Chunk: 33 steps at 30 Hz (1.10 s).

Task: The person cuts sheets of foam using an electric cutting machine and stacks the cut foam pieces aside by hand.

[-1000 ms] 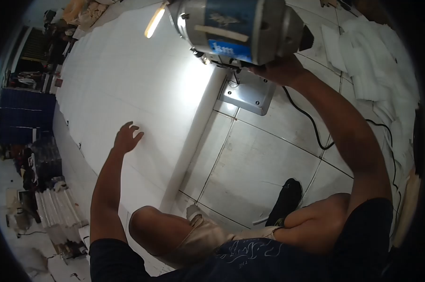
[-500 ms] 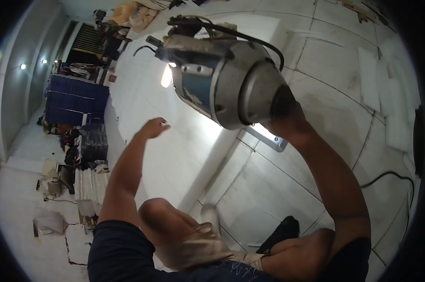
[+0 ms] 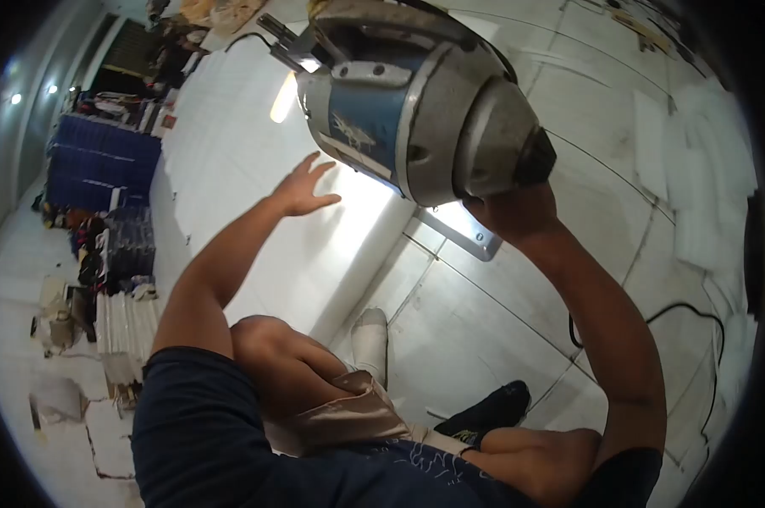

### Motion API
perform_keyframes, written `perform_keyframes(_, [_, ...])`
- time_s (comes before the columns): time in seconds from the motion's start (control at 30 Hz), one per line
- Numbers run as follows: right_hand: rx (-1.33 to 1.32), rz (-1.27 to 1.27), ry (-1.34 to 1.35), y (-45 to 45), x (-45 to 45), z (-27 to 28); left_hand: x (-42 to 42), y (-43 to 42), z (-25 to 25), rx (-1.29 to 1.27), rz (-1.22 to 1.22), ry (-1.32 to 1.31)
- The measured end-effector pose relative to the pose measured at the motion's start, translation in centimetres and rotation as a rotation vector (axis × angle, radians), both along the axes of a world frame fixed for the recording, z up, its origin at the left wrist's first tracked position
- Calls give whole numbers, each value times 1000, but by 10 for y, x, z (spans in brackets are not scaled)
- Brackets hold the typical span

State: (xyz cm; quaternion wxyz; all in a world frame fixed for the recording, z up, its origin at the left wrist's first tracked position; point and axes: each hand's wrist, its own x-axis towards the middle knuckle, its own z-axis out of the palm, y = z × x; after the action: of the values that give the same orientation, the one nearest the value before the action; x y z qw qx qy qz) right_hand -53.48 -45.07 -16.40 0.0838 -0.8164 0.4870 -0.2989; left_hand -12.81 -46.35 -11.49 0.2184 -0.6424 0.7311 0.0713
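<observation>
A large electric cutting machine (image 3: 374, 118) with a grey and blue motor housing fills the upper middle of the view. Below it shows part of its flat metal base plate (image 3: 467, 233), and a lit lamp (image 3: 282, 97) shines at its left. My right hand (image 3: 518, 212) is closed at the machine's rear, under the black end cap; the motor hides most of its fingers. My left hand (image 3: 304, 188) reaches out with fingers spread, holding nothing. Under it lies a thick white slab or stack of white sheet material (image 3: 247, 169), lit brightly beside the machine.
A black cable (image 3: 687, 309) curves over the tiled floor (image 3: 475, 313) on the right. White sheet pieces (image 3: 712, 178) lie at far right. Along the left stand dark blue stacks (image 3: 103, 165) and white bundles (image 3: 127, 326). My feet, one in a light sock (image 3: 370, 343), are close below.
The cutting machine appears larger and further up in view. My left hand has moved up and right towards it, its fingers now spread wider. My right hand stays on the machine.
</observation>
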Motion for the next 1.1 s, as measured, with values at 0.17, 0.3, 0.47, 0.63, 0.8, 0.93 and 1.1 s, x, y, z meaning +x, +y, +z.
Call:
perform_keyframes(0.17, [226,38,202,10,-6,35,-5,-16,3,41,-24,115])
perform_keyframes(0.3, [105,5,197,12,-7,22,2,-33,-58,-256,-187,341])
perform_keyframes(0.47, [1,217,100,4,-31,-3,2,-39,-88,-370,-131,396])
perform_keyframes(0.63, [129,110,71,15,-8,23,7,-35,-100,-399,-96,531])
perform_keyframes(0.8, [302,94,65,11,4,41,12,-39,-105,-387,-178,491])
perform_keyframes(0.93, [482,188,106,2,13,57,19,-48,-113,-332,-142,592])
perform_keyframes(1.1, [675,46,68,3,27,60,4,-43,-111,-440,-101,546])
